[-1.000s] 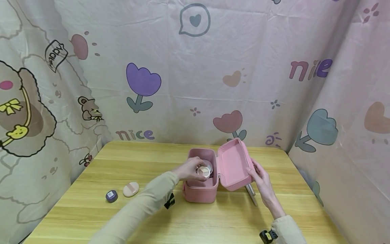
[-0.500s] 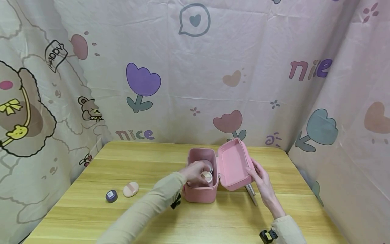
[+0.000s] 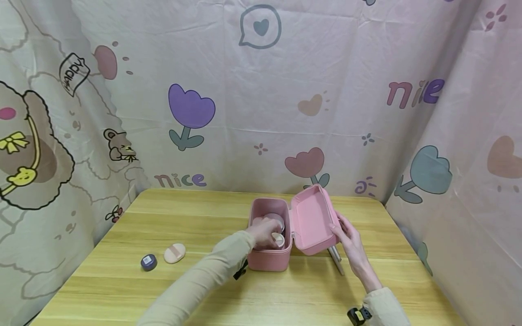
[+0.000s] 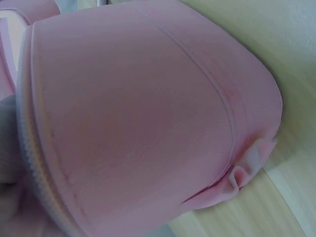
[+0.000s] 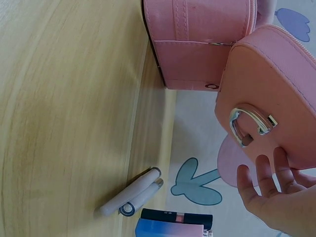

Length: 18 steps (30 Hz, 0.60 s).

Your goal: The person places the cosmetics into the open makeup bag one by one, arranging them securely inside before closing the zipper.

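A pink cosmetic case (image 3: 269, 261) stands on the table with its lid (image 3: 314, 217) swung to the right. Inside the case my left hand (image 3: 265, 232) pinches a small round jar (image 3: 279, 240) with a beige top. Behind that jar lies another round, pale container (image 3: 276, 218), partly hidden by the hand. The lid's edge is gripped by my right hand (image 3: 351, 242), thumb on the inner side and fingers outside. From the right wrist, the lid's handle (image 5: 252, 123) shows beside those fingers. The left wrist view mostly holds the case's outer wall (image 4: 128, 108); the left fingers are blurred there.
At the left of the table lie a dark purple jar (image 3: 148, 262) and a powder puff (image 3: 174, 253). Pale tubes (image 5: 131, 192), a black tube (image 5: 197, 219) and a blue-and-pink box (image 5: 168, 229) lie to the right of the case.
My left hand has lowered the small round jar deeper into the case, moving slightly right. The right hand and lid have kept their place.
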### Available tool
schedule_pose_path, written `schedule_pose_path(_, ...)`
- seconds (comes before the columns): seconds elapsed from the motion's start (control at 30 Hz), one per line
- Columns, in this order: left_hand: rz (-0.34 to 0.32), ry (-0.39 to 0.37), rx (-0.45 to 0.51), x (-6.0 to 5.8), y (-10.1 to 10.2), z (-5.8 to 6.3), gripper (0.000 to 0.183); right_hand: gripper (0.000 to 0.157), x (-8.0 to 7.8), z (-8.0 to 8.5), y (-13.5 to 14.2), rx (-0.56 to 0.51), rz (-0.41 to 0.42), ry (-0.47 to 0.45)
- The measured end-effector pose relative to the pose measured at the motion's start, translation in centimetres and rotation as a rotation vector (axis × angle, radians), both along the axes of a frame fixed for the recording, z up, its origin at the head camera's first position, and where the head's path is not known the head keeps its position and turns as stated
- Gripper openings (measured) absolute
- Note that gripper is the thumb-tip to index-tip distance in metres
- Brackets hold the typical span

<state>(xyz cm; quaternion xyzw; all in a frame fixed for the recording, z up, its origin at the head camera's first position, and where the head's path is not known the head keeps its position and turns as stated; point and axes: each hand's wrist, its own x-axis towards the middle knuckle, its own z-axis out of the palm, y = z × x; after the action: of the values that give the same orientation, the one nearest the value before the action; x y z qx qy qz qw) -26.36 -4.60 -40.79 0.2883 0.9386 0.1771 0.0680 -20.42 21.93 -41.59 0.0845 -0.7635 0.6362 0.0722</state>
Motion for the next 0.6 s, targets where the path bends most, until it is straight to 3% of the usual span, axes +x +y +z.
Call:
schedule_pose_path(0.33, 0.049, -0.043, 0.028, 0.24, 0.4, -0.37, 0.028, 0.056, -0.09, -0.06, 0.05, -0.003, -0.003, 0.001)
schedule_pose_path(0.6, 0.003, -0.003, 0.037, 0.21, 0.54, -0.98, 0.029, 0.056, -0.12, -0.11, 0.11, -0.004, 0.001, 0.0)
